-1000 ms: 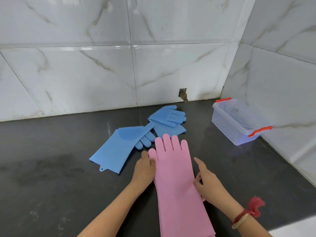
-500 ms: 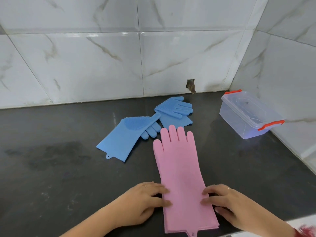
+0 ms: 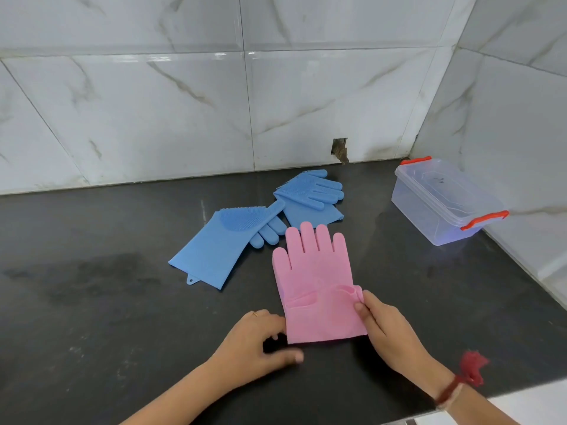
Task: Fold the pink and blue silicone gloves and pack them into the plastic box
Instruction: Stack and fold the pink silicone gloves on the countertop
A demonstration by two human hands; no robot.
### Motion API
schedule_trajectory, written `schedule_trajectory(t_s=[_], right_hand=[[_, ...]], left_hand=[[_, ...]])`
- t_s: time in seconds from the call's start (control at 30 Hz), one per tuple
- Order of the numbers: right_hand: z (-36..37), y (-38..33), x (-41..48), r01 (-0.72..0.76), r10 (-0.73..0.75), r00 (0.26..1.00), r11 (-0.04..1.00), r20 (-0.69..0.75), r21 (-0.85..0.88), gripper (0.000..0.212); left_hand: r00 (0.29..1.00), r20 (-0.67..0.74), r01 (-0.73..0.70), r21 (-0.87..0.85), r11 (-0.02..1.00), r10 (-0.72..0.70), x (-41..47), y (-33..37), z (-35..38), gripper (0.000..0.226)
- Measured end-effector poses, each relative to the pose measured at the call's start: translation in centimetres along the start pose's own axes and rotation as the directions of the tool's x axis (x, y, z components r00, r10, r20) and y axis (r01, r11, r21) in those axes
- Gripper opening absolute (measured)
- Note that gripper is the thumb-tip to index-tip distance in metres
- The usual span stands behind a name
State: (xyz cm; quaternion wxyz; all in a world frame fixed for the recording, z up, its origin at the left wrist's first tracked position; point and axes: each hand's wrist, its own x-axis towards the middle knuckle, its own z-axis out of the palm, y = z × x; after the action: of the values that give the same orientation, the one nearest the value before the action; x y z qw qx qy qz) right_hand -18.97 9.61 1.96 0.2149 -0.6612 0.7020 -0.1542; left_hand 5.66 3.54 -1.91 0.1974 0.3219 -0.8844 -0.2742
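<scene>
Countertop (image 3: 122,302), dark and glossy, met white wall tiles (image 3: 153,102); right hand (image 3: 386,332) pinched the folded pink glove (image 3: 316,280), left hand (image 3: 254,342) touched its corner, grip unclear.

I'm reaching both bare forearms in from the near edge, the left one slanting in from the near left and the right one from the near right corner. My left hand (image 3: 260,342) is sitting knuckles-up, its fingers curling against the near left corner of the pink glove (image 3: 316,280) and its thumb stretching out to the right, though I'm not making out whether it is gripping. My right hand (image 3: 389,332) is pinching the glove's right edge between thumb and forefinger.
</scene>
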Motion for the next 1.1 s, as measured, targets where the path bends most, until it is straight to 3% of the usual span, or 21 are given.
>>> schedule_trajectory(t_s=[0.07,0.13,0.33,0.4,0.47,0.53,0.57,0.63,0.67,0.7,0.77,0.87,0.93,1.03,1.1], right_hand=[[0.6,1.0,-0.2,-0.011,0.015,0.998,0.998,-0.067,0.056,0.025],[1.1,1.0,0.7,-0.078,0.088,0.988,0.993,-0.125,0.084,0.026],[2.0,1.4,1.8,-0.108,0.102,0.962,0.994,-0.252,-0.009,0.014],[2.0,1.1,1.8,-0.117,0.078,0.941,0.988,-0.330,-0.100,0.026],[1.7,1.0,1.9,-0.054,-0.029,0.930,0.975,-0.366,-0.216,0.045],[1.2,1.2,2.4,0.089,-0.206,0.930,0.930,-0.303,-0.356,0.054],[0.9,1.4,2.8,0.185,-0.311,0.919,0.882,-0.242,-0.432,0.054],[0.3,2.1,3.5,0.346,-0.415,0.908,0.821,-0.058,-0.454,0.048],[0.0,2.4,3.8,0.386,-0.404,0.914,0.835,0.041,-0.392,0.046],[-0.2,2.9,3.9,0.400,-0.385,0.916,0.863,0.111,-0.308,0.046],[-0.3,4.1,4.3,0.400,-0.363,0.914,0.884,0.182,-0.242,0.059],[-0.5,4.9,4.3,0.405,-0.347,0.903,0.884,0.254,-0.233,0.091],[-0.5,5.0,4.2,0.400,-0.342,0.904,0.888,0.257,-0.226,0.096],[-0.5,5.1,4.2,0.377,-0.347,0.921,0.909,0.178,-0.178,0.084],[-0.5,5.0,4.1,0.379,-0.364,0.923,0.916,0.124,-0.133,0.074]], left_hand=[[0.973,-0.092,0.193,-0.172,0.966,-0.211,1.0,0.4,0.6,0.035],[0.933,-0.155,0.291,-0.205,0.934,-0.325,1.6,0.6,1.2,0.044],[0.854,-0.255,0.433,-0.133,0.891,-0.453,3.0,1.1,1.7,0.041],[0.850,-0.246,0.470,-0.050,0.881,-0.467,3.4,1.2,1.3,0.023],[0.852,-0.244,0.486,0.038,0.873,-0.464,3.5,0.9,1.1,0.040],[0.906,-0.288,0.366,0.169,0.915,-0.309,3.6,0.5,0.7,0.059],[0.943,-0.300,0.230,0.278,0.933,-0.143,3.9,0.4,0.4,0.058],[0.978,-0.118,-0.094,0.492,0.865,0.174,4.7,0.2,-0.2,0.050],[0.976,0.037,-0.205,0.496,0.844,0.215,5.0,-0.2,-0.7,0.048],[0.969,0.158,-0.244,0.453,0.858,0.192,5.1,-0.7,-1.1,0.049],[0.934,0.349,-0.212,0.374,0.903,0.075,5.1,-2.1,-1.7,0.073],[0.903,0.426,-0.250,0.425,0.870,0.051,4.9,-3.1,-1.8,0.102],[0.909,0.413,-0.250,0.448,0.858,0.050,5.0,-2.9,-1.5,0.091],[0.938,0.335,-0.255,0.509,0.822,0.083,5.2,-2.6,-0.8,0.066],[0.967,0.243,-0.178,0.438,0.881,0.075,5.6,-1.9,-0.8,0.056]])
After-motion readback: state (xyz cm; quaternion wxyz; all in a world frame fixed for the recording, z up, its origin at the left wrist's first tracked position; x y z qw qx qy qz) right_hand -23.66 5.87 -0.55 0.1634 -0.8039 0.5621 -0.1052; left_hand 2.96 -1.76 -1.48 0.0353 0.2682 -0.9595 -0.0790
